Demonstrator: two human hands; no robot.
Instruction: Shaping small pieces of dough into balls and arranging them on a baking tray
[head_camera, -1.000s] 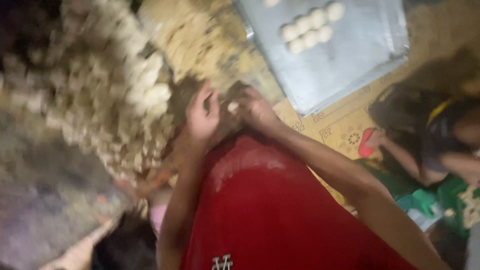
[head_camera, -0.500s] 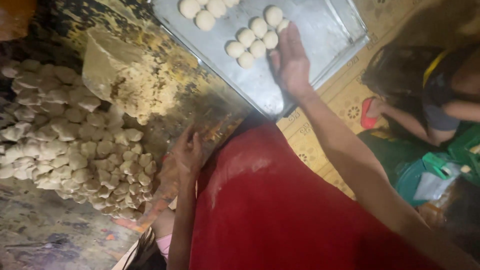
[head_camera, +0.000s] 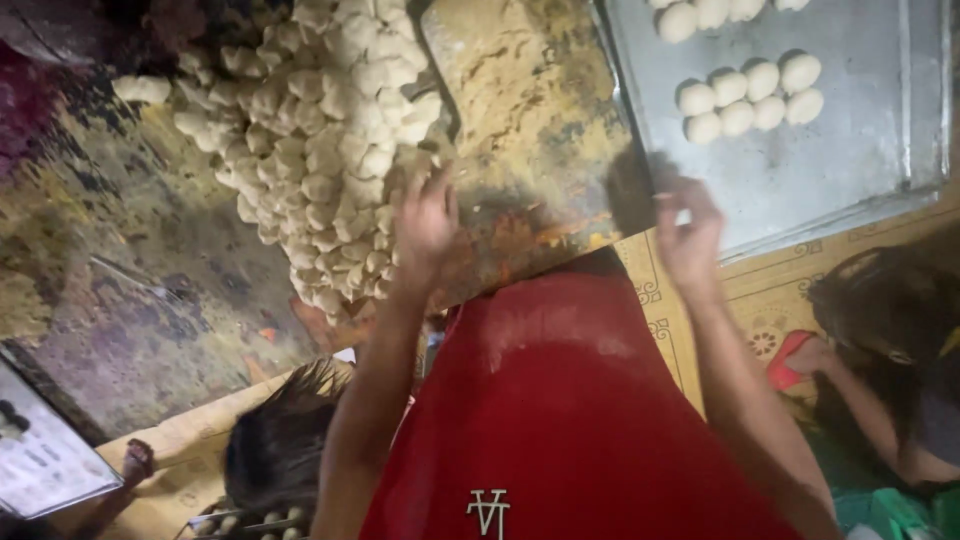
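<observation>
The left hand (head_camera: 425, 215) is reaching into the near edge of the heap of dough pieces (head_camera: 320, 130), fingers spread and curled loosely among the lumps; whether it is pinching one I cannot tell. The heap is lying on the worn, flour-streaked worktop (head_camera: 530, 130), its long axis running from the far side down toward the person, narrowing to a point just beside the left wrist.

The right hand (head_camera: 690, 235) is hovering over the near left corner of the metal tray (head_camera: 800, 190), fingers bent and slightly apart, holding nothing that shows. On the tray, round dough balls (head_camera: 750, 95) are sitting in two short rows, well apart from the hand, with more at the far edge.

A white printed card (head_camera: 45, 465) is lying tilted at the lower left corner. Bare worktop is lying open between heap and tray; the tray's near half is showing plain metal. Another person (head_camera: 890, 370) is crouching at the lower right.
</observation>
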